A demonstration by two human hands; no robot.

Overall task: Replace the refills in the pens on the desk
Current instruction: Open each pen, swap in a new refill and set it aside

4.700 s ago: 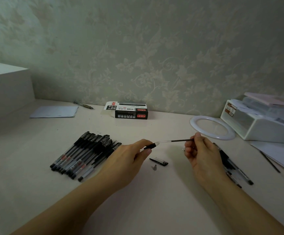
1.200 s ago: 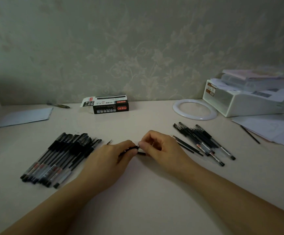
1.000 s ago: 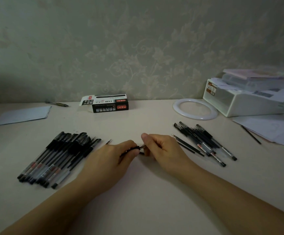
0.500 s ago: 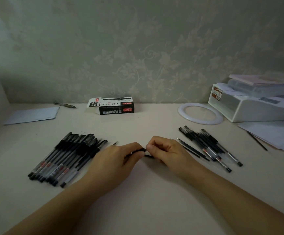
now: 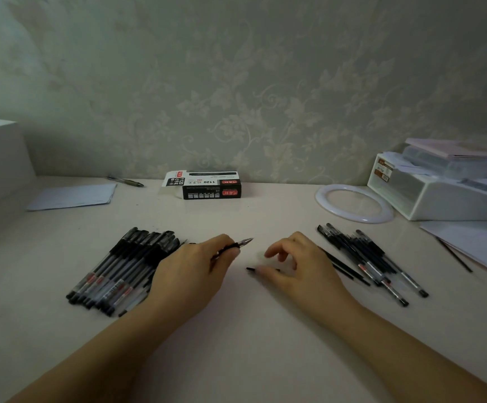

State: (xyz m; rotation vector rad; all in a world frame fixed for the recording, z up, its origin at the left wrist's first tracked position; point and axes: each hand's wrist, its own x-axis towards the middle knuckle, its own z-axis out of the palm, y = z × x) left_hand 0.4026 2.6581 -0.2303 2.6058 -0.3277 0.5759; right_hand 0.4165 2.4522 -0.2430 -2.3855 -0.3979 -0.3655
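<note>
While the left hand (image 5: pixel 189 274) grips a pen (image 5: pixel 236 245) between thumb and curled fingers (image 5: pixel 233 253), the pen's metal tip pokes out to the right, raised a little above the counter (image 5: pixel 251 330). Most of the barrel is hidden under the hand. The right hand (image 5: pixel 300 269) rests low over the counter just right of that tip, apart from it. Its fingers are loosely curled with a gap between thumb and forefinger, and they grip nothing. The thumb tip lies on or right against a small black cap (image 5: pixel 250 269) lying flat on the counter; whether it presses the cap I cannot tell.

Left of the left hand lies a tight row of capped pens (image 5: pixel 123 269), side by side, caps toward the wall, and the hand covers the row's right edge. Right of the right hand lies a looser pile of pens (image 5: pixel 364 257), slanting down to the right, with thin black refills (image 5: pixel 349 271) lying along its near side, partly under the hand.

Against the wall stands a black and white box (image 5: pixel 210 186) with its left flap open. Farther left lie a sheet of paper (image 5: pixel 73 196) and a single pen (image 5: pixel 125 181). To the right are a white ring (image 5: pixel 323 202), a white tray (image 5: pixel 440 199) stacked with papers, and loose sheets (image 5: pixel 480 245) with a thin dark stick (image 5: pixel 454 254) lying at their edge.
</note>
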